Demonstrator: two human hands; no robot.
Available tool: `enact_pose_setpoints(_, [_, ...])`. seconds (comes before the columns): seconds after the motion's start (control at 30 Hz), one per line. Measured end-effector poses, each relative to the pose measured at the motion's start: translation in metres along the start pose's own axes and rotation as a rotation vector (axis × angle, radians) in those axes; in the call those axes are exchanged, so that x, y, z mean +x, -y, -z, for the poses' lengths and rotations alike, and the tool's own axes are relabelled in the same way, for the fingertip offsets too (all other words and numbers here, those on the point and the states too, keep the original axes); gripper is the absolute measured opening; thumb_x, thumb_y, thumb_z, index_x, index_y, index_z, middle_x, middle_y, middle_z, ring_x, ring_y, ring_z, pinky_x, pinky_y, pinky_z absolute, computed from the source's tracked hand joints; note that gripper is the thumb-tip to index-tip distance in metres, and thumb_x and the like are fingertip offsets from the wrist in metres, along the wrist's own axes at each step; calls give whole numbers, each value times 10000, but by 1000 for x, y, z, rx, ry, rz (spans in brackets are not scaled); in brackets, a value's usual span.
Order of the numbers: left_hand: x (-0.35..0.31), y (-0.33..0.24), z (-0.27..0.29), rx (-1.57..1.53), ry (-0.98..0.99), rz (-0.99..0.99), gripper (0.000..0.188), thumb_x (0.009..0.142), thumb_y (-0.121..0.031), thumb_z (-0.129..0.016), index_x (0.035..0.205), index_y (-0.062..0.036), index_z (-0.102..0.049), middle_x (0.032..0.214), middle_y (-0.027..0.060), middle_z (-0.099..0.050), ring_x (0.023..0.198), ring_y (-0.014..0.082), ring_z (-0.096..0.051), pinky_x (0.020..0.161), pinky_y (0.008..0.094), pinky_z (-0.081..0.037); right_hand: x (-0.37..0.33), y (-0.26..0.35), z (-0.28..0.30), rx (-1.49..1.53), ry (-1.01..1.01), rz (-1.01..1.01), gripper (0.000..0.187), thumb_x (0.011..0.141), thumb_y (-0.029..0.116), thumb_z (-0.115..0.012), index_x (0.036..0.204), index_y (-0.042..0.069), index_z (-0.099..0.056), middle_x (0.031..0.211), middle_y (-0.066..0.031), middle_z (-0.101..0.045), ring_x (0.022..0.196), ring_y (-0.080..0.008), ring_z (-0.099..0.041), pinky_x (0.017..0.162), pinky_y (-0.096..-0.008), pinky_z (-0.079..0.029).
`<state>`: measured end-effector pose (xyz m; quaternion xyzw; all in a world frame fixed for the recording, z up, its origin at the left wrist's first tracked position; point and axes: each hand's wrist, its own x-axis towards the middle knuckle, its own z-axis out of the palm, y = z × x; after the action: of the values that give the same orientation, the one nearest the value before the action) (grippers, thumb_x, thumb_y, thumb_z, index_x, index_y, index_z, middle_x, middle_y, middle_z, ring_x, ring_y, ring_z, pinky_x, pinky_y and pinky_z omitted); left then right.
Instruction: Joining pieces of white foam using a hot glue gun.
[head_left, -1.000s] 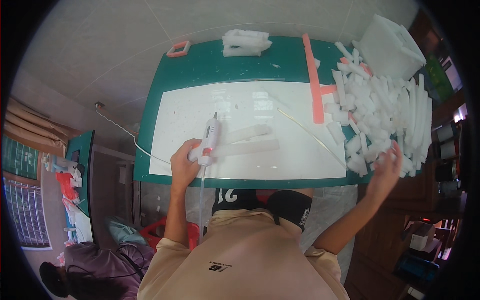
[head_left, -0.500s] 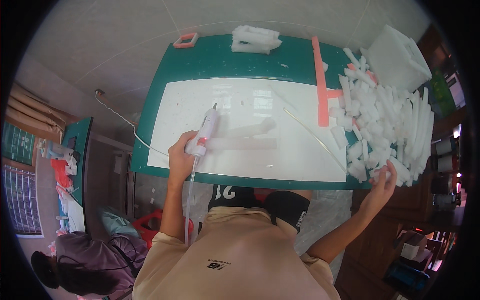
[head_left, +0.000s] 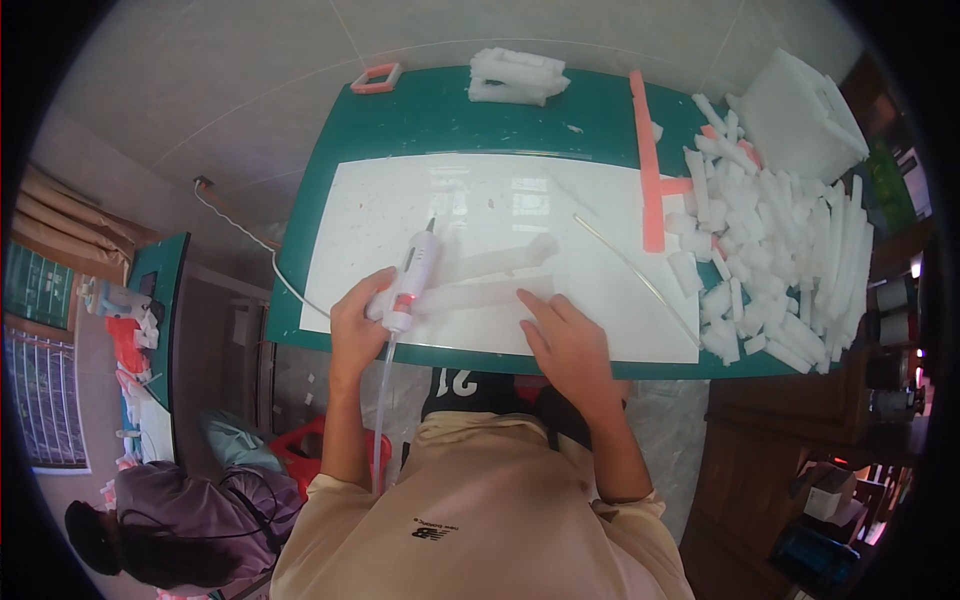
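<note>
My left hand (head_left: 360, 318) is wrapped round the handle of a white glue gun (head_left: 416, 270), whose dark nozzle points away from me. A long clear glue stick (head_left: 383, 410) trails from its back end toward my lap. Two translucent white foam strips (head_left: 490, 294) lie on the white board (head_left: 600, 325), one nearer me and one just beyond it. My right hand (head_left: 570, 342) is over the board at the right end of the nearer strip. Its index finger and thumb are apart, with nothing visible between them; the fingertip seems to touch the strip.
White foam pieces (head_left: 760, 230) are heaped at the right, before a white foam box (head_left: 800, 115). Also on the green table (head_left: 400, 125) are a pink foam strip (head_left: 647, 160), a thin rod (head_left: 630, 270), a foam bundle (head_left: 515, 78) and a pink-white frame (head_left: 377, 78). Another person (head_left: 190, 520) sits at left.
My right hand has moved left from the foam heap to the end of the nearer strip. My left hand still holds the glue gun in nearly the same place.
</note>
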<state>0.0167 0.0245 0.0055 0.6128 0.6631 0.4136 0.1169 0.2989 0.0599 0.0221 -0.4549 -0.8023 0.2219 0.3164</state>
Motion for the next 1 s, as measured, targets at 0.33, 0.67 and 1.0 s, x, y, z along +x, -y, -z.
enact_pose_setpoints(0.33, [-16, 13, 17, -39, -11, 20, 433, 737, -116, -785, 1125, 9, -642, 1083, 158, -681, 962, 238, -664, 844, 336, -520, 16, -4, -10, -171, 54, 13, 193, 860, 169, -610, 1031, 82, -627, 864, -102, -547, 776, -302, -598, 650, -409, -498])
enact_pose_setpoints(0.67, [-16, 17, 30, -52, -72, 48, 404, 736, -69, -758, 1117, 6, -646, 1088, 143, -686, 943, 209, -659, 851, 325, -517, 39, -3, -41, -201, -107, -142, 132, 855, 184, -648, 928, 76, -668, 825, -106, -581, 706, -324, -608, 614, -403, -488])
enact_pose_setpoints(1.0, [-9, 25, 32, -128, -103, -2, 335, 787, -2, -669, 1119, -17, -632, 1024, 119, -700, 891, 155, -649, 798, 271, -492, 49, 9, -46, -308, -40, -218, 178, 874, 235, -612, 821, 66, -600, 826, -98, -549, 725, -304, -616, 616, -418, -498])
